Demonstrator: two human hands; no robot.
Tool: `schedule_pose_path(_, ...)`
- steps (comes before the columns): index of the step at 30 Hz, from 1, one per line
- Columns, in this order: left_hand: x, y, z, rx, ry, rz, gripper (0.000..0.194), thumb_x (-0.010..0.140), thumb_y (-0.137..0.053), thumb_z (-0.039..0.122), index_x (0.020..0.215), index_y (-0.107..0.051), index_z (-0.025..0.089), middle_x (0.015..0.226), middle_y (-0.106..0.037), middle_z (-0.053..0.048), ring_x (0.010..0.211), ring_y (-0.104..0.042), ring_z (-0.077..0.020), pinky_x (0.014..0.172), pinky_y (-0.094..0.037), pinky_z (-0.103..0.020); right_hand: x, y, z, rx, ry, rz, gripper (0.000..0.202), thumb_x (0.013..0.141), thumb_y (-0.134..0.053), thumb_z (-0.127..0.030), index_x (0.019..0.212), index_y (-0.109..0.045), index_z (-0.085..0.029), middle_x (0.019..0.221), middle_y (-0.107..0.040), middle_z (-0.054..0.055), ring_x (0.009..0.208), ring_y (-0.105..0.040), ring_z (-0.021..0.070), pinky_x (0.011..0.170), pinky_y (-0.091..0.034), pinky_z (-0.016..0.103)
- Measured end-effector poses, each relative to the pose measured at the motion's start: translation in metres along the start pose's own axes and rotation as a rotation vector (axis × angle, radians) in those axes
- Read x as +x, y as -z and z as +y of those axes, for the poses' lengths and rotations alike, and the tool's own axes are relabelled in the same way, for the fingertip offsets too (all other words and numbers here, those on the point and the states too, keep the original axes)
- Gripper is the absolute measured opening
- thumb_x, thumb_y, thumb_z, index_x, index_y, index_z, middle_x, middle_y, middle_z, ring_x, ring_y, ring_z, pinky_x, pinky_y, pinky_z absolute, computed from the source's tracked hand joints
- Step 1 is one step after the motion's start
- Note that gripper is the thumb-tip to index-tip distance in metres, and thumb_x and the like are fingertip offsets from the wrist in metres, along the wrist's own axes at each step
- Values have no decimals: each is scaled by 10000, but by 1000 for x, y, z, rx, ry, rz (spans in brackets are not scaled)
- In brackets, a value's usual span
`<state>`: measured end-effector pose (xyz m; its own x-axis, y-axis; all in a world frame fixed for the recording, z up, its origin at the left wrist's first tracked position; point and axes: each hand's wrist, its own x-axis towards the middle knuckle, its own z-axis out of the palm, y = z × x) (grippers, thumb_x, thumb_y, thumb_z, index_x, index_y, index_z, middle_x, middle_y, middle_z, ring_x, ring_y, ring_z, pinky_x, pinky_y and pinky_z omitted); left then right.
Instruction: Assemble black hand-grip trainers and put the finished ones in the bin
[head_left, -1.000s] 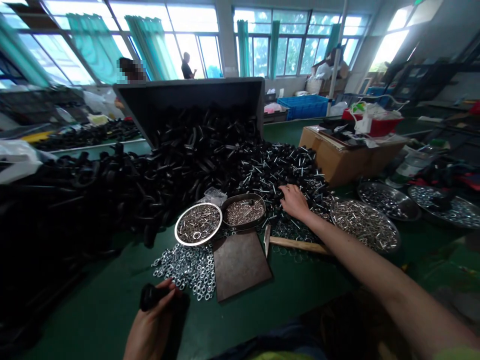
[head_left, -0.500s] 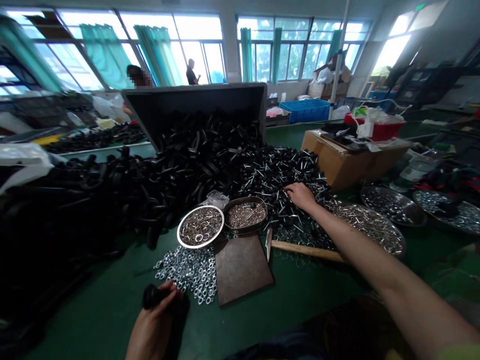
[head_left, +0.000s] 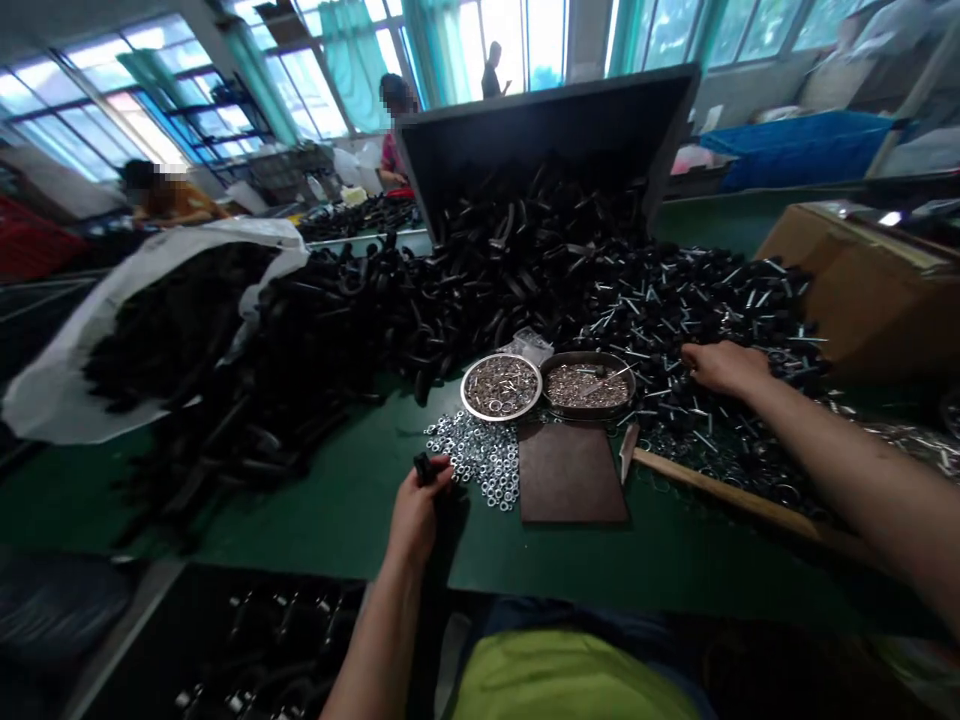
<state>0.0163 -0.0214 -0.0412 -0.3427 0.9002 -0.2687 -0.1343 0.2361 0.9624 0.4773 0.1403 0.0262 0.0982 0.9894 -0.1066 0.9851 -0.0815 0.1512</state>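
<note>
My left hand (head_left: 414, 512) is closed around a small black plastic part (head_left: 424, 468), just left of a heap of shiny metal nuts or rings (head_left: 480, 455). My right hand (head_left: 726, 368) reaches into a pile of black-headed parts with metal shanks (head_left: 675, 310). Its fingertips are pinched together, and whatever they grip is hidden. Between the hands lies a flat brown plate (head_left: 574, 475). A hammer (head_left: 697, 482) with a wooden handle rests to its right. Behind the plate stand a round metal bowl (head_left: 466, 400) of small pins and rings and an oval tin (head_left: 589, 412) of small metal pieces.
A grey crate (head_left: 540, 105) lies tipped at the back, black curved parts (head_left: 480, 290) spilling from it. A white sack (head_left: 52, 410) of black parts lies left, a cardboard box (head_left: 847, 270) right. Below left is a tray of black parts (head_left: 277, 610). Co-workers (head_left: 176, 200) sit beyond.
The view has swung left, bringing in the sack and the lower tray. My left hand still holds the black part, and my right hand stays at the pile with its fingers drawn in.
</note>
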Motion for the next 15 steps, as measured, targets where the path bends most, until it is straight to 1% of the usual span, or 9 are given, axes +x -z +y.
schedule_pose_path(1, 0, 2, 1, 78, -38, 6, 396, 642, -723, 346, 963, -626, 134, 673, -567, 18, 594, -511, -104, 584, -388, -229, -1, 0, -1, -9, 8, -1, 194, 785, -567, -245, 974, -605, -237, 929, -655, 142, 834, -584, 239, 659, -353, 344)
schedule_pose_path(3, 0, 7, 3, 234, -111, 8, 418, 660, -699, 398, 971, -639, 124, 701, -593, -7, 633, -529, -130, 611, -388, -247, -6, -1, -2, -21, 26, 10, 157, 767, -606, -294, 911, -604, -231, 886, -648, 142, 826, -573, 248, 643, -334, 344)
schedule_pose_path(6, 1, 12, 6, 430, -182, -24, 391, 684, -667, 404, 960, -655, 126, 806, -649, -52, 733, -574, -181, 666, -406, -272, -19, -3, 1, -28, 38, 35, 164, 769, -615, -381, 841, -581, -237, 833, -639, 123, 797, -564, 248, 624, -324, 339)
schedule_pose_path(8, 3, 13, 7, 555, -227, -53, 337, 718, -634, 369, 964, -656, 139, 876, -660, -69, 797, -590, -201, 706, -414, -281, -31, -5, 6, 61, -23, 127, 143, 797, -583, -387, 832, -564, -249, 819, -639, 99, 754, -559, 233, 612, -335, 331)
schedule_pose_path(9, 4, 12, 7, 636, -258, -65, 303, 739, -612, 346, 964, -657, 147, 900, -658, -73, 820, -591, -204, 723, -414, -283, -37, -6, 9, 163, -62, 202, 125, 805, -578, -371, 845, -559, -254, 825, -640, 87, 742, -558, 222, 616, -350, 325)
schedule_pose_path(11, 4, 9, 9, 832, -328, -88, 226, 772, -566, 287, 934, -661, 161, 916, -649, -76, 840, -587, -202, 740, -406, -281, -49, -8, 13, 440, -122, 339, 105, 795, -600, -298, 879, -553, -255, 840, -635, 58, 737, -564, 194, 640, -390, 308)
schedule_pose_path(12, 3, 7, 9, 935, -365, -100, 191, 779, -544, 251, 905, -661, 166, 917, -642, -76, 842, -584, -199, 741, -401, -278, -54, -9, 14, 591, -134, 356, 129, 775, -621, -248, 884, -553, -247, 842, -626, 47, 740, -569, 180, 654, -409, 299)
schedule_pose_path(13, 3, 5, 10, 1033, -399, -112, 167, 779, -524, 211, 874, -655, 169, 917, -635, -75, 840, -581, -197, 736, -397, -275, -59, -9, 14, 728, -135, 329, 161, 761, -629, -206, 897, -547, -237, 839, -613, 39, 736, -577, 167, 659, -429, 291)
schedule_pose_path(15, 2, 1, 12, 1198, -461, -139, 164, 759, -488, 132, 828, -631, 172, 926, -624, -72, 839, -575, -194, 728, -391, -270, -66, -12, 13, 938, -146, 221, 214, 761, -617, -167, 945, -522, -221, 802, -584, 19, 689, -595, 146, 625, -468, 276)
